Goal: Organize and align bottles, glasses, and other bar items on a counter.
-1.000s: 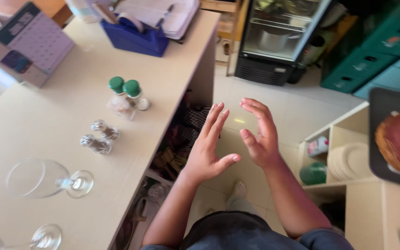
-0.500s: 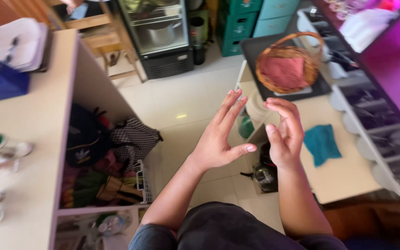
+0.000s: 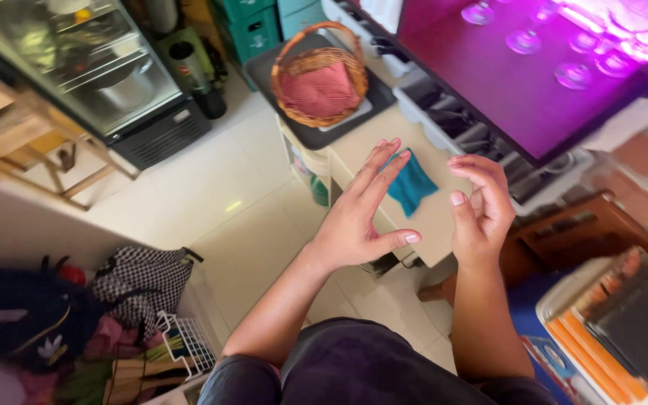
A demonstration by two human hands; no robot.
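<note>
Teal cloth beneath empty left hand

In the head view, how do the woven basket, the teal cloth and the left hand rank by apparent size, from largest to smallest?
1. Left hand, though it is nearest the camera, so this may mislead.
2. Woven basket.
3. Teal cloth, partly hidden behind the left hand's fingers.

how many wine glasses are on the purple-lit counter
4 show clearly, all upside down on the purple-lit counter: one at the top edge, one below it, one toward the middle, one further right. Glare at top right may hide more.
</note>
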